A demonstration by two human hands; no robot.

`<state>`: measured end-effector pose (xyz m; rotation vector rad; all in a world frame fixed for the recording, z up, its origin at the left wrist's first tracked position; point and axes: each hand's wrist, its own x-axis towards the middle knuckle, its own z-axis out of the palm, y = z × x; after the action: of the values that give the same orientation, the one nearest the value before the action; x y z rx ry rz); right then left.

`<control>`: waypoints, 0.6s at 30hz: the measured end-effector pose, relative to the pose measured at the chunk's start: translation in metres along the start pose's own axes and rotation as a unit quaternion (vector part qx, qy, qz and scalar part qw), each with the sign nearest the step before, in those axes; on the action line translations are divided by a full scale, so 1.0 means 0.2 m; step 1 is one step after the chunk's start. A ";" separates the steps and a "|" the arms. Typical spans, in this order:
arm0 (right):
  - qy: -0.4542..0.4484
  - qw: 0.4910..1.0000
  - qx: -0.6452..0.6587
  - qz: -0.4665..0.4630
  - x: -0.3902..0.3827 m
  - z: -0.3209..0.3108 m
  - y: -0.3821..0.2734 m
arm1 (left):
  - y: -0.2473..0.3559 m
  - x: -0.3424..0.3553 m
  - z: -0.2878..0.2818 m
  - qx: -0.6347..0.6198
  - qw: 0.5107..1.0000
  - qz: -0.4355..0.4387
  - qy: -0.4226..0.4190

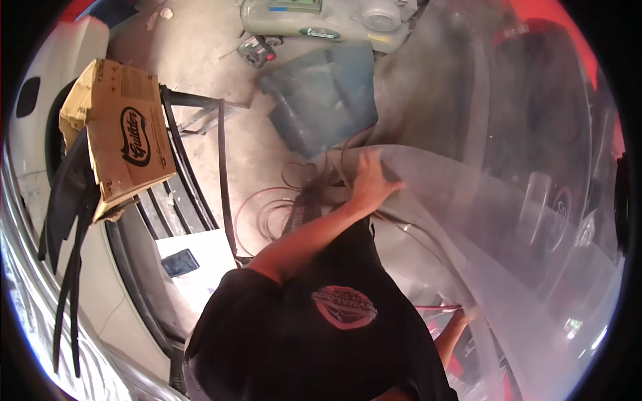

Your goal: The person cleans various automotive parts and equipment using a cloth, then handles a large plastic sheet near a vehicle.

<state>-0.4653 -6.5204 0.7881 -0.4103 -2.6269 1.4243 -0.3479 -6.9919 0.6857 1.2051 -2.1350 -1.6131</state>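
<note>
A large, cloudy see-through plastic sheet (428, 170) spreads over the right side, its near edge curving down in front of me. My left hand (372, 179) is closed on the sheet's upper edge, with the thumb to the right. Lower down, my right hand (469, 314) grips the same edge; its fingers are small and partly hidden. A thin reddish strip (438, 308) runs up to the right hand from the left, and I cannot tell whether the hand holds it too. My body in a black T-shirt hides part of the floor.
A cardboard box (130, 137) stands on a black rack at left, beside a pale car panel (127, 281). Below it, a phone (180, 263) lies on a white surface. Coiled hose (273, 217), a blue-grey mat (328, 100), a power tool (257, 52) and a green tank (281, 20) lie ahead.
</note>
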 end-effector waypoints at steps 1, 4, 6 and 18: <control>-0.001 1.000 0.006 0.000 0.02 0.01 -0.03 | 0.07 0.08 0.02 -0.039 0.997 0.062 -0.008; -0.008 1.000 0.019 0.005 0.05 0.06 -0.08 | 0.19 0.19 0.26 -0.090 0.956 0.217 -0.174; -0.016 1.000 0.019 0.014 0.05 0.10 -0.08 | 0.30 0.11 0.49 -0.090 0.847 0.278 -0.444; -0.044 0.995 0.021 0.086 -0.18 0.21 0.05 | 0.62 0.24 0.74 -0.059 0.839 0.246 -0.483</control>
<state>-0.4398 -6.5594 0.7565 -0.5940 -2.6812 1.5813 -0.5263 -6.9123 0.7232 -0.3546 -2.4418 -2.2671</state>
